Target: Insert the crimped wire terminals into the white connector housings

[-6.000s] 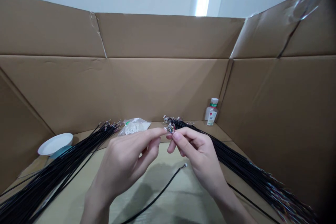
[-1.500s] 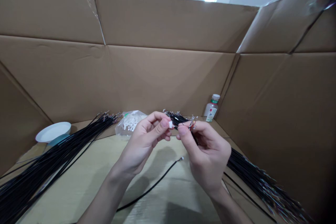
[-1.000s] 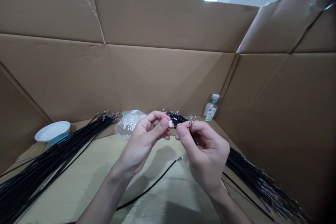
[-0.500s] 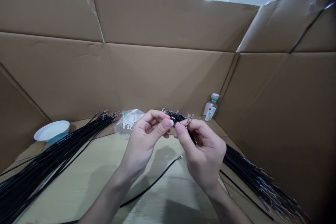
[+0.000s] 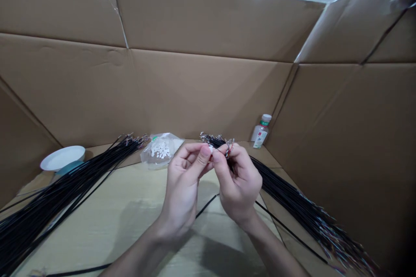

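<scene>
Between the thumb and forefinger of my left hand (image 5: 186, 177) is a small white connector housing (image 5: 211, 149), mostly covered by the fingertips. My right hand (image 5: 238, 181) is closed on the wire end of a black cable, its thin coloured wires (image 5: 229, 149) fanning out above the fingers. One wire is pinched at the housing; whether it sits inside I cannot tell. The fingertips of both hands almost touch. Under them on the table lies another black cable (image 5: 207, 205), its near end hidden behind my hands.
Black cable bundles lie at left (image 5: 74, 190) and right (image 5: 292, 192). At the back stand a clear bag of white housings (image 5: 159, 151) and a bottle (image 5: 261, 132). A white bowl (image 5: 63, 158) sits at left. Cardboard walls (image 5: 208, 91) enclose the table (image 5: 130, 207).
My right hand has moved left, bringing the wires closer to the housing in my left hand. The cable end with the white connector on the table is now covered by my hands.
</scene>
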{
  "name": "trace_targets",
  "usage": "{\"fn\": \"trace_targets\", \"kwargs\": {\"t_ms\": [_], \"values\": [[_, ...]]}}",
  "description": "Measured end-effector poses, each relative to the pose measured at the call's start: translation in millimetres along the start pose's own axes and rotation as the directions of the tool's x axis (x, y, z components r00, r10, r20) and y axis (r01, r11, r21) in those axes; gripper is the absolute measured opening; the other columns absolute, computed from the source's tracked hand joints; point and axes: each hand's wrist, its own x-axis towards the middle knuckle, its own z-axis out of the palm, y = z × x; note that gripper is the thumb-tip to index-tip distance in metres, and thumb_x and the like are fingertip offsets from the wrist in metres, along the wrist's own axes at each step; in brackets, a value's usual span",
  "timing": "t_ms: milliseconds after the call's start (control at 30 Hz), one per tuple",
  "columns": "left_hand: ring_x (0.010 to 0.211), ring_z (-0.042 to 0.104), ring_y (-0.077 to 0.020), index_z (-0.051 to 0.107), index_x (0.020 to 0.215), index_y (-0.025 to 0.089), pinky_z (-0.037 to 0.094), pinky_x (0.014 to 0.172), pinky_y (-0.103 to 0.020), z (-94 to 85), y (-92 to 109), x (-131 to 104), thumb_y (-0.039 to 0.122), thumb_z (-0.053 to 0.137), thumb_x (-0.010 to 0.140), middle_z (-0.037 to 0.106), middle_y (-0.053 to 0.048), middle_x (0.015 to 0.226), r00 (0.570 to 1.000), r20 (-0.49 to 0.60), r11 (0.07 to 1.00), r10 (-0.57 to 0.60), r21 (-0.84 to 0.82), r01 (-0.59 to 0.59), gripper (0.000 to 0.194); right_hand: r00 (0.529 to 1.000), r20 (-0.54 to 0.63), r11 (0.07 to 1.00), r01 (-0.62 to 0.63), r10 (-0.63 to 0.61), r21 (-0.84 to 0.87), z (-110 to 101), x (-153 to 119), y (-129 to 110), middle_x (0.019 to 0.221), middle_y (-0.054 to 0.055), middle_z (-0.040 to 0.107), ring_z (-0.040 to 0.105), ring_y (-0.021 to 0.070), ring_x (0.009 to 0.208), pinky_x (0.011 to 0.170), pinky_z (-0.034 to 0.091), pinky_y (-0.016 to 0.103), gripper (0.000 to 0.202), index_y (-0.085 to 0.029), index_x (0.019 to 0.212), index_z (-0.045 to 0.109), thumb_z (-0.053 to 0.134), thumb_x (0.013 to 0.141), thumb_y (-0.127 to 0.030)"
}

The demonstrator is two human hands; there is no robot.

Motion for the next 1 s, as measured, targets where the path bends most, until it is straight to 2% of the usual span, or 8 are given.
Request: {"fn": "trace_targets", "kwargs": {"t_ms": [100,167,300,400,533,767,1000], "values": [[0.086,0.074,-0.0133,0.072,0.090,0.016,0.065,0.080,-0.022,-1.2,1.6,1.5,0.031,0.090,0.082,0.077,-0.002,0.093,1.000,0.018,1.000,-0.010,0.010,0.010,0.025,1.000,-0.008,1.000,-0.004,0.004,0.004,-0.8,0.5,-0.3,0.076,-0.005,0.054,0.049,0.0099,0.066,0.060,0.043,0.024,0.013,-0.024,0.090,0.063,0.064,0.099,-0.015],[0.083,0.073,-0.0119,0.073,0.089,0.017,0.065,0.077,-0.020,-2.1,2.6,3.7,0.031,0.090,0.082,0.077,-0.001,0.089,0.999,0.027,0.999,0.019,0.035,-0.020,0.023,0.999,-0.011,0.998,-0.052,0.052,0.035,-2.9,2.6,-2.9,0.075,-0.005,0.056,0.050,0.0096,0.064,0.058,0.043,0.023,0.011,-0.023,0.089,0.065,0.067,0.098,-0.018],[0.079,0.073,-0.0094,0.075,0.089,0.018,0.064,0.074,-0.017,-3.5,4.4,7.9,0.028,0.088,0.085,0.076,0.001,0.085,0.987,0.070,0.984,0.142,0.098,-0.149,0.017,0.984,0.035,0.971,-0.180,0.177,0.158,-7.8,9.8,-10.3,0.076,-0.004,0.065,0.059,0.0091,0.065,0.058,0.047,0.021,0.007,-0.023,0.091,0.070,0.070,0.098,-0.024],[0.076,0.072,-0.0088,0.076,0.090,0.020,0.063,0.072,-0.017,-4.5,7.5,8.4,0.026,0.085,0.088,0.076,0.002,0.084,0.968,0.115,0.955,0.223,0.172,-0.240,0.011,0.972,0.090,0.937,-0.233,0.217,0.261,-10.9,14.7,-14.4,0.080,-0.004,0.071,0.064,0.0085,0.068,0.059,0.050,0.019,0.006,-0.025,0.094,0.072,0.070,0.099,-0.027],[0.073,0.070,-0.0065,0.076,0.091,0.022,0.059,0.069,-0.013,-6.4,14.1,7.4,0.023,0.084,0.089,0.076,0.004,0.084,0.947,0.165,0.922,0.276,0.233,-0.309,0.008,0.960,0.126,0.929,-0.275,0.250,0.248,-16.0,17.9,-16.8,0.077,-0.005,0.070,0.063,0.0076,0.068,0.064,0.051,0.018,0.011,-0.023,0.088,0.072,0.072,0.098,-0.027],[0.072,0.066,-0.0065,0.077,0.088,0.022,0.056,0.069,-0.013,-12.7,21.4,13.5,0.028,0.084,0.089,0.073,0.003,0.085,0.944,0.274,0.927,0.186,0.269,-0.261,0.009,0.959,0.140,0.955,-0.265,0.247,0.132,-27.4,20.3,-23.3,0.078,-0.005,0.066,0.060,0.0107,0.071,0.069,0.050,0.025,0.015,-0.023,0.083,0.068,0.071,0.097,-0.026],[0.071,0.062,-0.0066,0.077,0.087,0.021,0.055,0.068,-0.014,-16.0,24.4,19.7,0.033,0.085,0.089,0.068,0.003,0.082,0.935,0.352,0.970,0.051,0.205,-0.130,0.014,0.979,0.192,0.987,-0.039,0.069,-0.155,-37.1,25.5,-36.7,0.092,-0.002,0.064,0.059,0.0167,0.090,0.084,0.045,0.035,0.015,-0.024,0.084,0.065,0.068,0.095,-0.013]]}}
